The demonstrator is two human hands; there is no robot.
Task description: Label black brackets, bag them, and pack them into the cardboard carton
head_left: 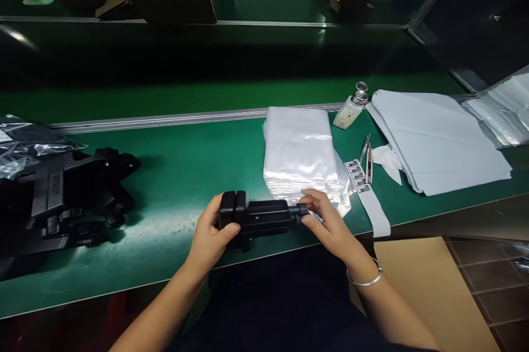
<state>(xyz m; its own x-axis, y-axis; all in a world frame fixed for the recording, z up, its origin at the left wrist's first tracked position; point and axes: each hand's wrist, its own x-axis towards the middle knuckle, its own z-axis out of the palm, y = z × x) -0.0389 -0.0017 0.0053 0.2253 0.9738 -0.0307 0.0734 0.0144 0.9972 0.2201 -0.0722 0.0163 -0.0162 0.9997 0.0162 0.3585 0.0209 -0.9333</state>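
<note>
A black holder-like device (268, 217), with a thick double-block end at the left and a narrow ribbed knob at the right, is held level above the bench's front edge. My left hand (210, 233) is closed around the thick end, thumb on the near side. At the other end, the fingers and thumb of my right hand (326, 225) are closed about the knob. Just beyond the device lies a stack of clear plastic bags (300, 145). A strip of printed labels (366, 189) rests to the right of the bags.
Several similar black devices (78, 192) are piled at the left beside a plastic bag (28, 142). To the right are a pump bottle (350, 109), tweezers (365, 148), a crumpled white wipe (388, 162) and white sheets (442, 137). Cardboard (425, 286) sits below the bench edge.
</note>
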